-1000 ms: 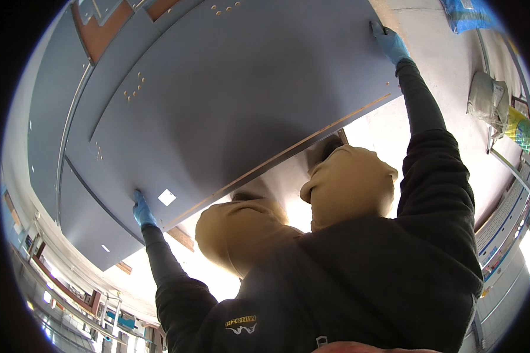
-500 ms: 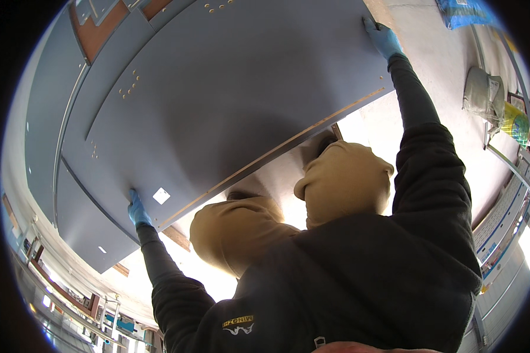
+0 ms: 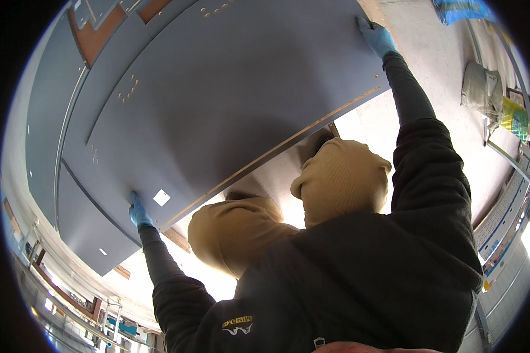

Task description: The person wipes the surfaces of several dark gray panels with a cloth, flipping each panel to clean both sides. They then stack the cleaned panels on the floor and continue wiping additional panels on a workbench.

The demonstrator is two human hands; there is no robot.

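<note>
A large dark grey panel (image 3: 235, 106) fills the upper view, with drilled holes, a narrow groove along its near edge and a small white label (image 3: 161, 197). My left hand (image 3: 139, 210), in a blue glove, is closed on its near left corner, fingers lying on the face. At the far right edge my right hand (image 3: 378, 39), also gloved, grips the panel; the parts of both hands beneath it are hidden. Under the panel's left side lie more grey panels (image 3: 94, 226).
Wooden strips (image 3: 175, 239) show on the floor below the panels. To the right are a greyish bag (image 3: 482, 88), a yellow-green bag (image 3: 514, 119) and a blue package (image 3: 462, 10). Metal racks (image 3: 70, 297) stand at the lower left. My knees (image 3: 341, 182) are close to the near edge.
My right hand and the panel's right end have shifted slightly to the left. The left hand is almost still, a touch lower. Both keep their hold.
</note>
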